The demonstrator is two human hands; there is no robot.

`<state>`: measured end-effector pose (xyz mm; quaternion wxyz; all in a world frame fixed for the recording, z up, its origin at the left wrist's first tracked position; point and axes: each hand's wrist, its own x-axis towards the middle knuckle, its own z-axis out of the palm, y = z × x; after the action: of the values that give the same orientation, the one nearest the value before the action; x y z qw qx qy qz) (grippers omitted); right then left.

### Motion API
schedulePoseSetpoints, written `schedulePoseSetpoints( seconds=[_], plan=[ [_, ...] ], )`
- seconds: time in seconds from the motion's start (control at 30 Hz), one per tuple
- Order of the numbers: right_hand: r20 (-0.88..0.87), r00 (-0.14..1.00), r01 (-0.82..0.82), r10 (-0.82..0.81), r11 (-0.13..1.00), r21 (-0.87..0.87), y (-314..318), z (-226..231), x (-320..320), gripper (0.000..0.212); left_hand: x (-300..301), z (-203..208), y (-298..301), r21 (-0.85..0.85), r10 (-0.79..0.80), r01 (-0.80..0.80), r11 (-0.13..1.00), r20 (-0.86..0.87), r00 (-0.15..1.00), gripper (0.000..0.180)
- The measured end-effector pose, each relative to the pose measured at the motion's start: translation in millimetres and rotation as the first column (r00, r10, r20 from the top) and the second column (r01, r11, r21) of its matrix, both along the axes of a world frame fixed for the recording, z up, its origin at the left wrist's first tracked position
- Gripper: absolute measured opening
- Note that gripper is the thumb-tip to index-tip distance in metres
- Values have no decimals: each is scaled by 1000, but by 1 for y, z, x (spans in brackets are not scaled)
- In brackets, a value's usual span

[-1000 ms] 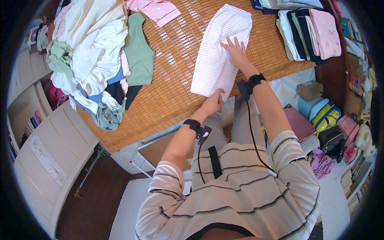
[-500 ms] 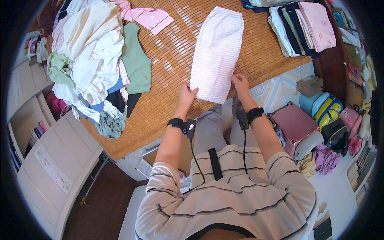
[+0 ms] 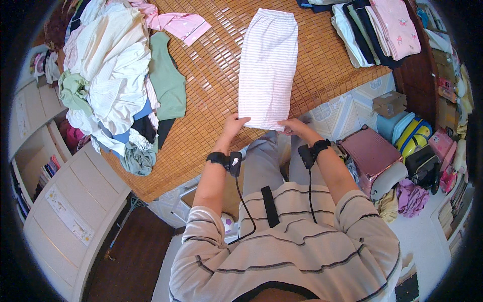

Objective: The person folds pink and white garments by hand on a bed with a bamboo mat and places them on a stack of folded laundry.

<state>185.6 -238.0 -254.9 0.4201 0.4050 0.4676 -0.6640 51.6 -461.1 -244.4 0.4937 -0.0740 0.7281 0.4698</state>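
A pair of striped pants [image 3: 266, 65], pale pink and white, lies folded lengthwise on the woven bamboo mat [image 3: 211, 95]. Its gathered elastic waistband points away from me and its lower edge is close to my body. At the lower left corner, my left hand [image 3: 235, 124] pinches the cloth between thumb and fingers. My right hand [image 3: 298, 127] is closed on the lower right corner, its fingertips partly hidden by the hand itself. Between the two hands the lower edge runs nearly straight.
Left on the mat is a large heap of loose clothes [image 3: 113, 65], with a green sleeveless top [image 3: 168, 80] and a pink garment [image 3: 183, 26] beside it. Folded clothes [image 3: 395, 32] are stacked at the far right. A maroon suitcase [image 3: 370, 153] stands below the mat's right side.
My right hand has moved from the pants' right side edge down to the lower right corner. The pants now lie straighter, and their lower edge is more level.
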Motion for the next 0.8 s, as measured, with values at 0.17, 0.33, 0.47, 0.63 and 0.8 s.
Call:
schedulePoseSetpoints(
  seconds=[0.17, 0.33, 0.47, 0.63, 0.8],
  plan=[
    [5, 1000, 16, -16, 993, -121, 12, 11, 4, 39, -3, 28, 5, -14, -49, 52, 999, 165, 985, 26],
    [98, 989, -60, 108, 912, -405, 24, 35, 11, 33, 12, 45, -10, 81, -2, -36, 996, 426, 905, 29],
    [113, 929, -226, 354, 780, -584, 27, 46, 19, 35, 15, 94, -7, 109, -97, 54, 993, 439, 893, 45],
    [69, 909, -255, 410, 681, -686, 25, 61, 23, 38, 30, 96, -24, 194, -48, -7, 981, 276, 960, 75],
    [40, 955, -171, 294, 655, -736, 32, 61, 22, 35, 9, 112, -15, 299, -95, 33, 954, 195, 976, 66]
  ],
)
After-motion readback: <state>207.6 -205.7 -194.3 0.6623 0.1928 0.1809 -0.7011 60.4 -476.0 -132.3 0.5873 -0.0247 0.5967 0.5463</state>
